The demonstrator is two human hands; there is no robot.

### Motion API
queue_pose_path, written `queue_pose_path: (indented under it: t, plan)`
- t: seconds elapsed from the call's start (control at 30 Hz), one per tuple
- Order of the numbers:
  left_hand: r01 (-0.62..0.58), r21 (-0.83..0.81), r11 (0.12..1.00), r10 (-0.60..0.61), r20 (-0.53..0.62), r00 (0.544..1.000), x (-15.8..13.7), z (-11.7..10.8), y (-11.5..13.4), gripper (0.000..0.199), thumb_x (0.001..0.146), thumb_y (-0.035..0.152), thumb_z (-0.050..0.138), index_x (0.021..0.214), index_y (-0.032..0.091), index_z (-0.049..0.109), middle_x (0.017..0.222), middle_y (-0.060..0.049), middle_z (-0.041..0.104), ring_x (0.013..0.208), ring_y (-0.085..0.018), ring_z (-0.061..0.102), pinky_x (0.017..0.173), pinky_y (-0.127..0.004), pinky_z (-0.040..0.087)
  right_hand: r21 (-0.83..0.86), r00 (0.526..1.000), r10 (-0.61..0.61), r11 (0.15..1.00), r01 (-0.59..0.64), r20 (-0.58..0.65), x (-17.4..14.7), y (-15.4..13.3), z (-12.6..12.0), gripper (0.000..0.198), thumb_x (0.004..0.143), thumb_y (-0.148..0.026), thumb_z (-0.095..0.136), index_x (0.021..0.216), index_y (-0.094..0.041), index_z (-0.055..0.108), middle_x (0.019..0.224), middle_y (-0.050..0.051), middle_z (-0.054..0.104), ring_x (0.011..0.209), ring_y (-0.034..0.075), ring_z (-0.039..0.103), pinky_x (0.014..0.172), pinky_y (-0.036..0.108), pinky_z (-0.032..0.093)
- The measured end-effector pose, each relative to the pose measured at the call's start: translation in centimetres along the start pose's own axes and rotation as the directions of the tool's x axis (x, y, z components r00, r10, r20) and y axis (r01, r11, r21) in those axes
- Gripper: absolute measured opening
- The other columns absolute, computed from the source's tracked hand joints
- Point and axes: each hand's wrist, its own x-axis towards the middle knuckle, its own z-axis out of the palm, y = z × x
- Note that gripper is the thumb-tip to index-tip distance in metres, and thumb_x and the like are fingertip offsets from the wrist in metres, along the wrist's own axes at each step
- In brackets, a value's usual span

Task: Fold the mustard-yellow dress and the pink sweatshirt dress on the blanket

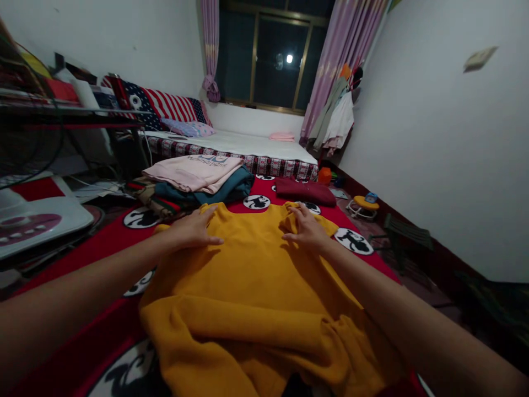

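Note:
A mustard-yellow garment (252, 264) with a wide neckline and short sleeves lies spread in front of me, its near part folded and rumpled. My left hand (194, 227) rests at its left shoulder, thumb and fingers apart. At the opposite shoulder, my right hand (308, 227) touches slightly bunched cloth, its thumb and fingers also spread. Beneath the garment is a red cloth (99, 251) with black-and-white round figures.
Behind my left hand sits a stack of folded clothes, a pink top (198, 171) over a teal one (231, 187). A folded maroon garment (306, 191) lies at the far right. Beyond are a bed (243, 140), a cluttered desk (82, 113) and a small yellow stool (366, 203).

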Motion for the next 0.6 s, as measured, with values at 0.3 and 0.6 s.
queue_pose_path:
  t: [0.3, 0.6]
  plan:
    - [-0.138, 0.089, 0.986, 0.144, -0.068, 0.987, -0.1, 1.6, -0.4, 0.055, 0.084, 0.036, 0.053, 0.138, 0.031, 0.047, 0.118, -0.010, 0.062, 0.103, -0.029, 0.062, 0.085, -0.036, 0.047, -0.263, 0.943, 0.333, 0.911, -0.319, 0.008, 3.8, 2.5, 1.3, 0.103, 0.068, -0.062, 0.069, 0.147, -0.011, 0.029, 0.129, 0.022, 0.056, 0.118, 0.034, 0.053, 0.094, 0.039, 0.042]
    - [-0.578, 0.118, 0.808, 0.589, -0.204, 0.782, -0.5, -1.2, 0.9, 0.034, 0.095, 0.030, 0.038, 0.109, 0.029, 0.069, 0.102, -0.005, 0.061, 0.093, -0.022, 0.057, 0.074, -0.029, 0.042, -0.340, 0.948, 0.296, 0.908, -0.243, 0.113, 1.8, 0.9, -3.7, 0.036, 0.075, -0.050, 0.061, 0.088, -0.019, 0.072, 0.088, 0.011, 0.072, 0.081, 0.027, 0.066, 0.059, 0.028, 0.041]
